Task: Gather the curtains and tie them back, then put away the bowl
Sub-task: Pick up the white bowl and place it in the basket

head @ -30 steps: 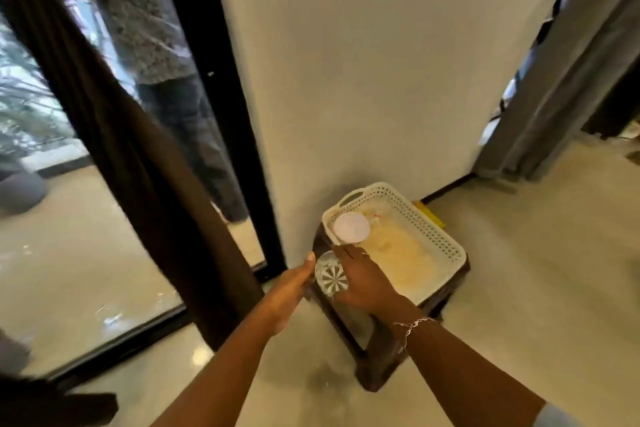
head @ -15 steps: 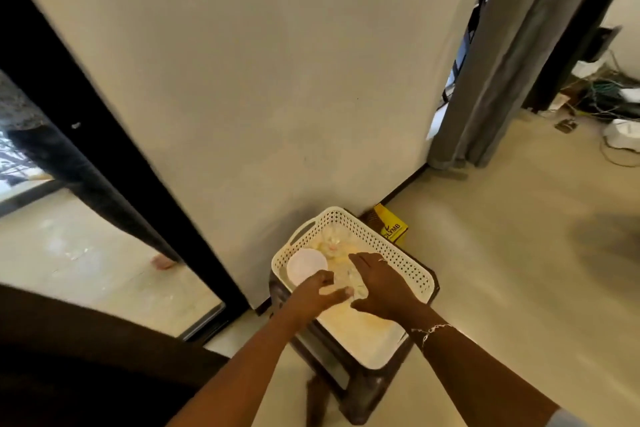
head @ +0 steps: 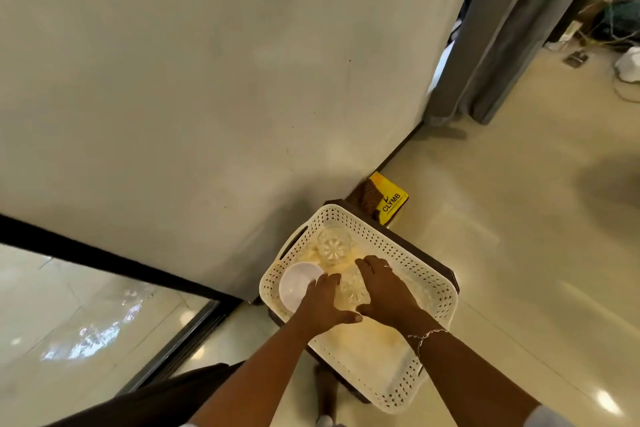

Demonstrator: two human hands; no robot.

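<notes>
Your hands meet in the basket: left hand (head: 323,305) and right hand (head: 386,291) cup a clear glass bowl (head: 350,293), thumbs touching. Grey curtain (head: 502,28) hangs far right. Dark stool (head: 440,272) carries the cream basket (head: 408,260), which also holds a white bowl (head: 296,284) and a second glass bowl (head: 333,246).

One head view, looking steeply down, close over the basket (head: 429,274). It faces the wall (head: 207,80).

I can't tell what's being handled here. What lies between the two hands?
A clear glass bowl lies there, flanked by the left hand and the right hand, inside the basket. The head view shows it.
</notes>
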